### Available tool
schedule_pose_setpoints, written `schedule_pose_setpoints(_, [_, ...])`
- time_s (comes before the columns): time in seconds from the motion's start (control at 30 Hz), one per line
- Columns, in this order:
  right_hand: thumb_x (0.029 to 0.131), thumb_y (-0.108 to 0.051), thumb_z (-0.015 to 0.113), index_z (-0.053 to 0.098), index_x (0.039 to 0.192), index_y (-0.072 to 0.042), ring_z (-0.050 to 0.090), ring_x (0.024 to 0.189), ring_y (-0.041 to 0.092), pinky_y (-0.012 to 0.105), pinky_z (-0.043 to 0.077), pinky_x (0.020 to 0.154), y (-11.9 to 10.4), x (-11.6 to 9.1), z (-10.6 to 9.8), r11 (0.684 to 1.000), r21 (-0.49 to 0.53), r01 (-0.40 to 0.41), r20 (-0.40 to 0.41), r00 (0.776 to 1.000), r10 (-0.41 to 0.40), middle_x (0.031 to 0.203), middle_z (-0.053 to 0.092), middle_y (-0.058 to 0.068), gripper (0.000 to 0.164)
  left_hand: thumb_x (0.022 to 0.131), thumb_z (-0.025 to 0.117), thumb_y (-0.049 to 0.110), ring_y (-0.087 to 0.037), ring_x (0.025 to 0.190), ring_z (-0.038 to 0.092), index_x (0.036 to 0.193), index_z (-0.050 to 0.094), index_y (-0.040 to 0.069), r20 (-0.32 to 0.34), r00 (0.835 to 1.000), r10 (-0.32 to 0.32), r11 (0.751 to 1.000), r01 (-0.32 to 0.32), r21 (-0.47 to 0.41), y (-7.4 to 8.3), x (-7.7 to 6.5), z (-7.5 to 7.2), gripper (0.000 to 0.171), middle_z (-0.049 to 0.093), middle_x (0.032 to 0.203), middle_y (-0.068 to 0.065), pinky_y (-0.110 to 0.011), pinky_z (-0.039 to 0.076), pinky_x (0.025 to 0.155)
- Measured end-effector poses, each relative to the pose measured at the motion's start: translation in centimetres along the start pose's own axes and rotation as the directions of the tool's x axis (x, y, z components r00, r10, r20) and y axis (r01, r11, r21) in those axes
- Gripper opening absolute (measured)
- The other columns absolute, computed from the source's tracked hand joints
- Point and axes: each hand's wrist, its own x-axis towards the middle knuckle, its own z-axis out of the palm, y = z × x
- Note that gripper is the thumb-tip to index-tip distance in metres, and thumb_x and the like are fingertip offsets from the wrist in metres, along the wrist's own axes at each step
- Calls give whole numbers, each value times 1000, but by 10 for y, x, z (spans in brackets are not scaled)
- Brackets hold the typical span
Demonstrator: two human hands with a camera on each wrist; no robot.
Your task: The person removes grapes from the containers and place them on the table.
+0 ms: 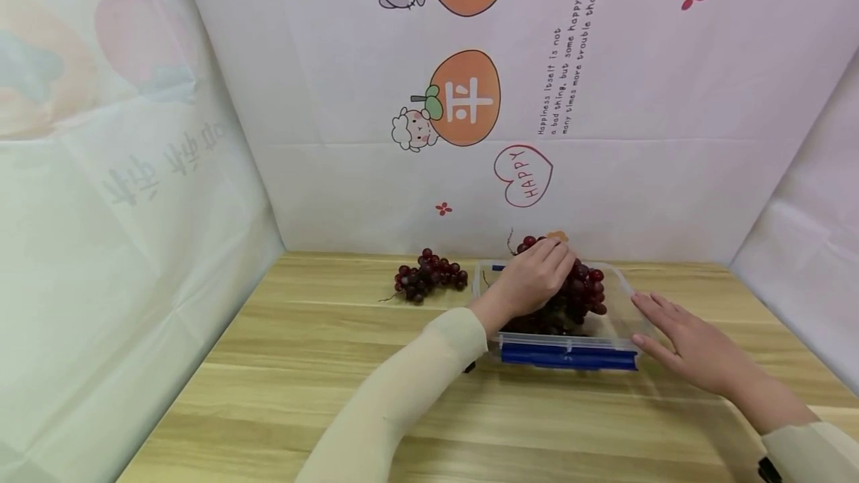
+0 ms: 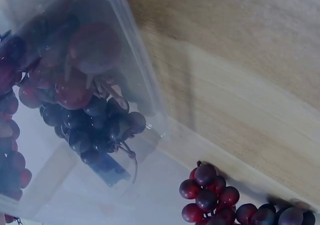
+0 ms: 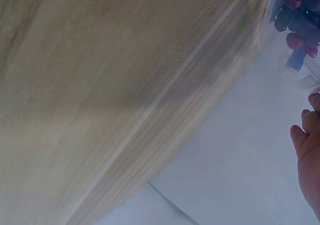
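In the head view my left hand [image 1: 533, 278] reaches over a clear plastic container [image 1: 570, 339] with blue latches and grips a bunch of dark red grapes [image 1: 589, 293] at its top. More grapes lie below, inside the container; the left wrist view shows a dark bunch [image 2: 95, 127] through its wall. My right hand [image 1: 701, 345], fingers extended, touches the container's right side. At the right edge of the right wrist view, part of that hand [image 3: 311, 157] appears near the container. The left hand's fingertips are partly hidden among the grapes.
Another bunch of red grapes [image 1: 432, 274] lies on the wooden table [image 1: 282, 379], left of the container and close to the back wall [image 1: 349, 192]. Printed white sheets enclose the back and sides. A small black object [image 1: 469, 367] shows by the container's front left corner.
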Motion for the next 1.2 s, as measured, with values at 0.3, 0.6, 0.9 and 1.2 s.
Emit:
schedule_pose_setpoints(0.3, [96,-36,60,28,153,-8,36,125,57,70,33,91,2,0,1,1000,5,-4,9,1000,4,144,33,36,71,104,25,9,-23,106,63,114,68,6,-137,990,13,998,-4,67,-8,-7,1,45,67,111,-9,-34,48,96])
schedule_pose_setpoints(0.6, [96,-36,60,29,153,-7,36,124,57,70,33,91,1,0,1,1000,13,4,1,1000,-4,143,34,37,71,103,34,2,-19,97,65,105,71,7,-221,975,-7,995,28,94,-23,-6,-26,38,69,103,-6,-30,51,90])
schedule_pose_setpoints(0.9, [96,-36,60,29,152,-6,36,125,57,70,33,91,0,1,-1,1000,8,5,2,1000,-5,143,34,36,71,103,30,1,-21,100,65,109,70,6,-227,974,15,993,12,114,-29,-10,-25,41,70,106,-6,-32,51,91])
schedule_pose_setpoints(1.2, [97,-37,58,27,153,-6,35,125,58,71,32,92,0,1,-2,1000,4,-7,35,999,7,144,32,37,72,103,32,4,-25,110,62,118,66,4,-155,988,4,996,10,91,-28,-13,-24,37,67,116,-9,-37,45,100])
